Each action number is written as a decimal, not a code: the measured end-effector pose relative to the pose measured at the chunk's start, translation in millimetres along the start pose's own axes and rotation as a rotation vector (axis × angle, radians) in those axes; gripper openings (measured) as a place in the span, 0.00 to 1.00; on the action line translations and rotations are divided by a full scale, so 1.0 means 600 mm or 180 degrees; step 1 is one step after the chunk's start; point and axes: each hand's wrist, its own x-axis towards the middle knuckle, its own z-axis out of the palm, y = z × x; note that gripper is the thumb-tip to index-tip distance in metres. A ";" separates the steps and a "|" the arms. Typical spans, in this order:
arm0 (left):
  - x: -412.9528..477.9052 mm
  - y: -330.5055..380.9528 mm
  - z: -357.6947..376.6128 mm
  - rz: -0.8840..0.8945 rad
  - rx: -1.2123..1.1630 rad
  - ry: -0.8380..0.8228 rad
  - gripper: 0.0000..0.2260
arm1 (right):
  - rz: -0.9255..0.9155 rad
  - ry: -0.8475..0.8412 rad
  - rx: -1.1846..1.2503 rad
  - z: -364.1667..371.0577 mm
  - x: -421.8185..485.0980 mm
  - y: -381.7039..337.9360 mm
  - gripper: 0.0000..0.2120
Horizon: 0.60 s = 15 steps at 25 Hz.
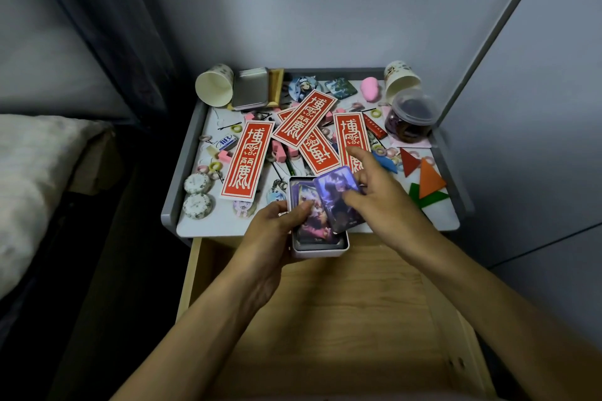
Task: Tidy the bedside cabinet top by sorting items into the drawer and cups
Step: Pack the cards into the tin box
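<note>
A small open tin box [321,247] with purple picture cards in it is held by my left hand [275,225] over the front edge of the cabinet top [208,228]. My right hand [379,189] pinches a purple card [337,195], which lies tilted over the tin. Below both hands the wooden drawer [342,319] stands open. Two paper cups lie tipped over at the back: one at the left [215,85], one at the right [399,78]. Several red paper strips [247,159] with white characters are strewn across the middle.
The tin's lid [250,88] leans at the back left. A lidded plastic jar [412,117] stands at the right. Coloured triangles [426,179], round badges, hair ties, pins, erasers and a pink sponge [371,89] litter the top. A bed [35,179] is on the left, a wall on the right.
</note>
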 end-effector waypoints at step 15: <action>-0.005 -0.003 0.010 -0.0113 -0.0152 0.0027 0.14 | -0.0321 0.0336 -0.1154 0.031 -0.014 0.007 0.21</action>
